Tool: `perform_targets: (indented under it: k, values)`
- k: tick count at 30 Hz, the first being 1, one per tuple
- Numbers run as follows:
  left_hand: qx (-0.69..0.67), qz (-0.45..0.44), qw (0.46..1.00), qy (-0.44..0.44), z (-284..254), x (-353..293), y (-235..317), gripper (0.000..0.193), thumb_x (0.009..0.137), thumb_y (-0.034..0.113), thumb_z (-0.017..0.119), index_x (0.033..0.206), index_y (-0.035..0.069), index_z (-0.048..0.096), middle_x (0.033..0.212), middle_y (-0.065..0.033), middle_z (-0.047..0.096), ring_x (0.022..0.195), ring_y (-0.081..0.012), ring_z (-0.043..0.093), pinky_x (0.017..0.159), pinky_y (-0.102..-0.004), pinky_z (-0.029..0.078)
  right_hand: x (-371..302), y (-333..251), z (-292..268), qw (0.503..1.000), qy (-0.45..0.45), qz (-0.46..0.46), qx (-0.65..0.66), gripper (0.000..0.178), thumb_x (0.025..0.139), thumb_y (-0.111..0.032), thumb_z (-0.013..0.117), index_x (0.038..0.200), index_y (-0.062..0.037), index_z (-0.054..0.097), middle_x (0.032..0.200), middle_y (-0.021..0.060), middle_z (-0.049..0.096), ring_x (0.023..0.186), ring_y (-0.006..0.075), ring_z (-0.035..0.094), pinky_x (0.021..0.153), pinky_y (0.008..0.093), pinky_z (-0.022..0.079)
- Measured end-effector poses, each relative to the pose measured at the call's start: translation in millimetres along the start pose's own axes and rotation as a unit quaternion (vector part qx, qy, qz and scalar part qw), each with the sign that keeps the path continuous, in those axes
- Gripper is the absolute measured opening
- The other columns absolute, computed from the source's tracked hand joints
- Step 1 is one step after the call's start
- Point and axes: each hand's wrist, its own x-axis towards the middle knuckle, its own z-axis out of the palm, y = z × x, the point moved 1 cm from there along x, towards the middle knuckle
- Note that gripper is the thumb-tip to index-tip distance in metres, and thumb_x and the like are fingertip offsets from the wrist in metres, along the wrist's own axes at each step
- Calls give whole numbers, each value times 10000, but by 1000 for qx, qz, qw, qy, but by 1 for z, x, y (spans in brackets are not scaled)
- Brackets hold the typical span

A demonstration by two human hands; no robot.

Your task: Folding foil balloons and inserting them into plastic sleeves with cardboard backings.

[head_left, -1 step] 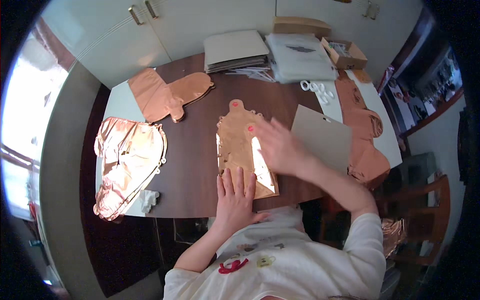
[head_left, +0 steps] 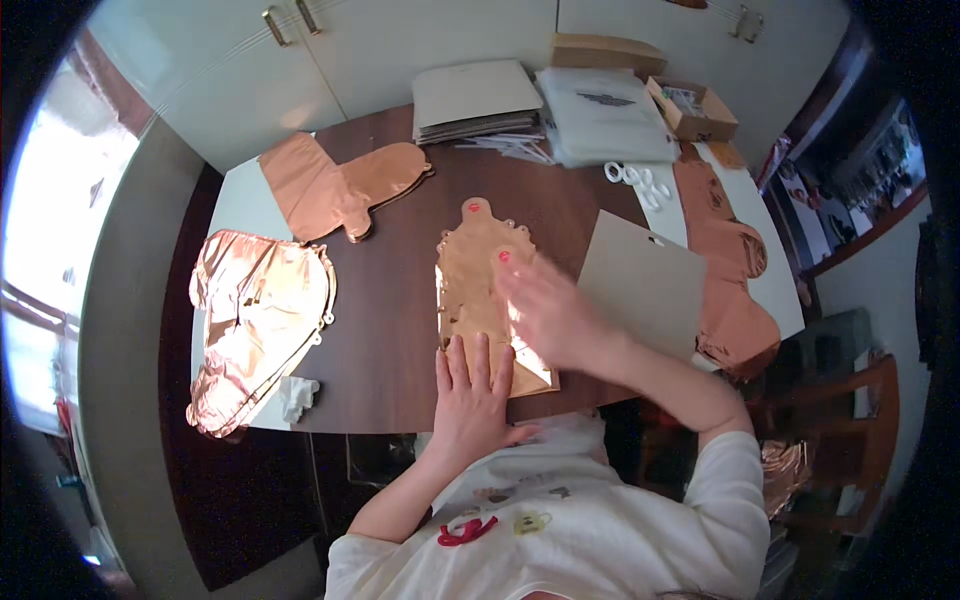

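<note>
A flat, folded copper-coloured foil balloon [head_left: 470, 270] lies lengthwise before me, with small tabs along its edges and two red marks near its far end. My left hand [head_left: 475, 385] presses flat on the near end, fingers spread. Over the right side of the foil is my right hand [head_left: 560, 315], blurred by motion, its fingers stretched out towards the lower red mark; whether it touches the foil I cannot make out. Just right of that hand lies a grey-beige card [head_left: 645, 280] with a small slot.
More copper foil balloons lie at the left [head_left: 260, 310], far left [head_left: 345, 185] and right [head_left: 725, 270]. At the back stand a card stack [head_left: 475, 95], clear plastic bags [head_left: 605, 115] and a small box [head_left: 690, 105]. White rings [head_left: 635, 178] and a crumpled tissue [head_left: 298, 397] lie nearby.
My right hand has shifted slightly down over the foil. The whole view has tilted a little; my left hand stays flat in place.
</note>
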Motion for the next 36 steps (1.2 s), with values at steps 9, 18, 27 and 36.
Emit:
perform_targets:
  k: [9, 18, 27, 36]
  values:
    - [3, 16, 1000, -5, 1, -2, -4, 1066, 623, 745, 569, 1370, 12, 368, 1428, -264, 278, 1314, -526, 169, 1058, -621, 130, -12, -46, 41, 998, -26, 53, 9, 691, 886, -396, 472, 1352, 87, 305, 1383, 263, 351, 1327, 377, 290, 1108, 457, 190]
    - [-103, 102, 989, -13, -14, 3, -71, 800, 783, 580, 557, 1299, -20, 435, 1393, -253, 338, 1322, -396, 284, 1077, -519, 232, -12, -45, 35, 998, -41, 46, -1, 738, 868, -465, 475, 1351, 70, 319, 1407, 244, 327, 1329, 367, 287, 1107, 451, 197]
    - [-244, 124, 961, -28, -38, 121, -156, 226, 805, 205, 588, 969, 55, 633, 897, -149, 621, 924, -309, 590, 812, -388, 471, -8, -48, 36, 991, -102, 70, -42, 757, 896, -521, 408, 1357, 72, 312, 1436, 218, 293, 1356, 334, 246, 1118, 430, 159]
    - [-287, 65, 880, -374, -23, 167, -170, 240, 827, 262, 614, 915, 39, 617, 705, -55, 614, 617, -150, 583, 546, -298, 469, -8, -49, 34, 993, -89, 69, -42, 759, 892, -520, 419, 1342, 84, 326, 1427, 220, 307, 1355, 328, 253, 1115, 432, 170]
